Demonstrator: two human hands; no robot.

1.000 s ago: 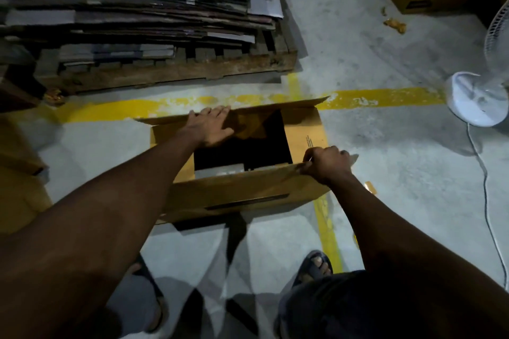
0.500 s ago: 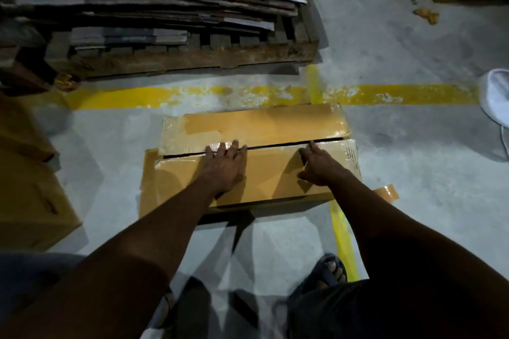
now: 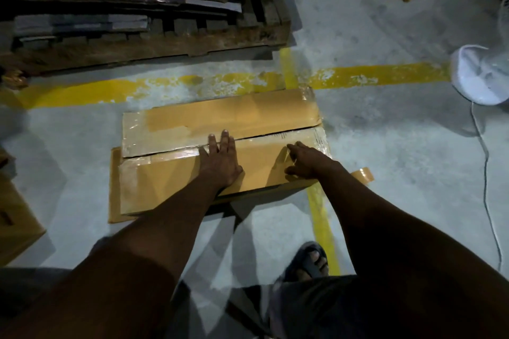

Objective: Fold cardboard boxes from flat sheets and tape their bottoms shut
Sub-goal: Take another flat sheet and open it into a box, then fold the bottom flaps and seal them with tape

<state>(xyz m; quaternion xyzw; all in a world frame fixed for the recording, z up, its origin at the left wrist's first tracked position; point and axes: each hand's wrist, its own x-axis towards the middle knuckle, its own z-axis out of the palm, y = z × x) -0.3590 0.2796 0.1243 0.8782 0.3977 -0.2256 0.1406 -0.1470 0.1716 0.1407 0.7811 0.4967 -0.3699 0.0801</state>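
Spreading across the view, the grey concrete floor point(image 3: 399, 159) gives open room right of the box and in a strip between it and the pallet. The wooden pallet stacked with flat cardboard sheets point(image 3: 165, 44) fills the far left, its front edge near a yellow painted floor line point(image 3: 371, 76). The brown cardboard box point(image 3: 220, 115) sits mid-floor with its flaps folded shut and a dark gap along the seam. Small print by the seam's right end is unreadable. A white fan base point(image 3: 479, 77) stands at the right edge. The left hand point(image 3: 221, 162) presses flat, fingers straight, across the seam. The right hand point(image 3: 308, 159) rests with fingers spread on the near flap. A brown tape roll point(image 3: 363, 175) lies just beside the box's near right corner.
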